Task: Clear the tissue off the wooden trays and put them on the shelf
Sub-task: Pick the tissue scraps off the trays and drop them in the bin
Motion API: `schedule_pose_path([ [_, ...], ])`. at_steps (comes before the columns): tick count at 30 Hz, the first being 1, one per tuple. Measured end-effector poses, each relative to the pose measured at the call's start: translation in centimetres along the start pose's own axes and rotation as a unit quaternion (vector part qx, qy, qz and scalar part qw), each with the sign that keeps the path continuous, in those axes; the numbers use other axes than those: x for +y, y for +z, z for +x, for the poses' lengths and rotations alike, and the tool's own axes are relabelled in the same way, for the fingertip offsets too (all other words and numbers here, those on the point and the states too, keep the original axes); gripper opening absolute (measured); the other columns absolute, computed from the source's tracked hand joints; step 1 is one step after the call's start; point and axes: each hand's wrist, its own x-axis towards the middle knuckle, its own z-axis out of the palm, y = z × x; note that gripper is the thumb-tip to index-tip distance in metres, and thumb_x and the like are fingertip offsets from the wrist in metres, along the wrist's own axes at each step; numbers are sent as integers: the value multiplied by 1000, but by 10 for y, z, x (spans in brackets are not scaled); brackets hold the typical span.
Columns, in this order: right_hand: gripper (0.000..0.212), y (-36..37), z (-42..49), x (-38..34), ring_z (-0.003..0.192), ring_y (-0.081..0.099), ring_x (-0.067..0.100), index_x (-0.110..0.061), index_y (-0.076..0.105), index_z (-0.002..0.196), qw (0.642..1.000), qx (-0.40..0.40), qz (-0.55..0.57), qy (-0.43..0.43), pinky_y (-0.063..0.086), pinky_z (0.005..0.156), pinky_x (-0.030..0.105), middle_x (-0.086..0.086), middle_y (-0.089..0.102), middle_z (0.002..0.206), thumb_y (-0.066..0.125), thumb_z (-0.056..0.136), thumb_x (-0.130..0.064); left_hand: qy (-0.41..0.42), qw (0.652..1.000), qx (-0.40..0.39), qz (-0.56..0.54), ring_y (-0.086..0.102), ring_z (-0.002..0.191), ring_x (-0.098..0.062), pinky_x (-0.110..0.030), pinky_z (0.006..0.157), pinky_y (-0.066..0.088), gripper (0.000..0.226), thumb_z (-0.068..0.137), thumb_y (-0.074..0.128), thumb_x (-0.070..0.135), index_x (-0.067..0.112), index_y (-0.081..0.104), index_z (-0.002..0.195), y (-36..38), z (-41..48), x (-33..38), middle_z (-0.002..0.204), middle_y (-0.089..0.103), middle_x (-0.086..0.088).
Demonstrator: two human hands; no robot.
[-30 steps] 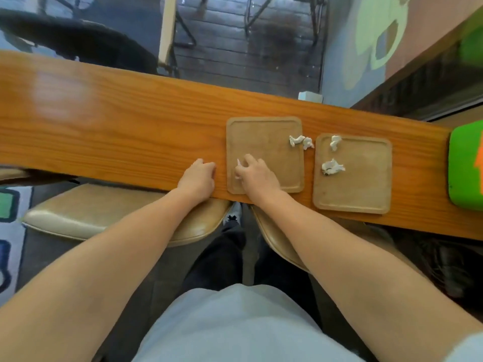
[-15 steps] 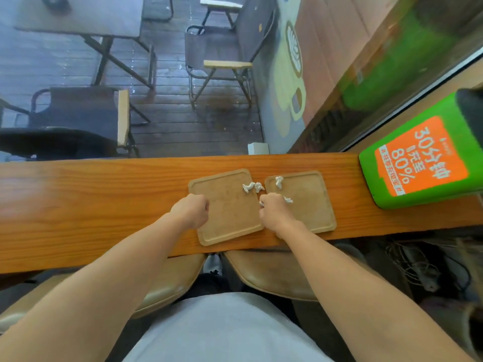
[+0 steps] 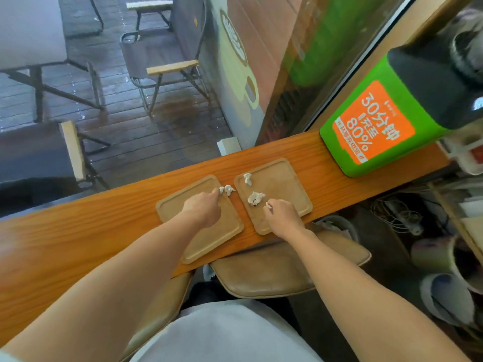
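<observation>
Two wooden trays lie side by side on the wooden counter: the left tray (image 3: 201,239) and the right tray (image 3: 287,184). My left hand (image 3: 202,209) lies over the left tray, its fingertips touching two small tissue wads (image 3: 228,189) at the tray's far right corner; whether it grips them is hidden. My right hand (image 3: 283,216) hovers over the right tray's near edge, pinching a small tissue scrap (image 3: 268,204). A larger crumpled tissue (image 3: 255,198) sits just beyond it, and another tissue wad (image 3: 247,178) lies near the far left corner.
A green box with an orange label (image 3: 376,126) stands on the counter (image 3: 78,231) to the right of the trays. Tan cushioned stools (image 3: 274,270) sit below the counter's near edge. Cups and cables (image 3: 444,257) crowd the lower right. A window shows chairs outside.
My left hand has moved forward across the left tray to the tissue wads at its far corner. My right hand has shifted right onto the right tray. The view has tilted up and right.
</observation>
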Motion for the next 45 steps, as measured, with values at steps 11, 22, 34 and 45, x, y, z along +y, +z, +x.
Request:
schedule_pose_path([
  [11, 52, 4, 37, 7, 94, 55, 22, -20, 52, 133, 995, -84, 46, 29, 50, 75, 35, 7, 57, 115, 40, 88, 4, 6, 998, 58, 24, 59, 82, -30, -37, 52, 48, 45, 95, 55, 14, 21, 40, 137, 4, 31, 11, 115, 57, -12],
  [22, 34, 35, 67, -2, 98, 57, 30, -22, 35, 134, 990, -136, 19, 35, 49, 80, 45, 11, 54, 122, 29, 102, -34, -29, 999, 35, 1, 61, 75, -32, -39, 56, 52, 16, 102, 47, 21, 25, 51, 117, 24, 48, 2, 96, 58, -10],
  [34, 20, 47, 41, 6, 77, 54, 22, -14, 57, 89, 984, -160, -25, 71, 43, 61, 34, 8, 55, 98, 50, 95, -32, -30, 998, -50, -10, 53, 61, -24, -34, 44, 39, 10, 94, 41, 7, 14, 45, 99, 35, 25, 0, 78, 55, -7],
  [45, 17, 31, 15, -7, 66, 48, 20, -20, 42, 73, 987, -127, 45, 85, 36, 51, 31, 5, 52, 80, 39, 82, -6, -6, 993, -82, 79, 54, 62, -20, -31, 48, 41, 28, 91, 43, 1, 20, 45, 70, 20, 3, -18, 75, 55, -4],
])
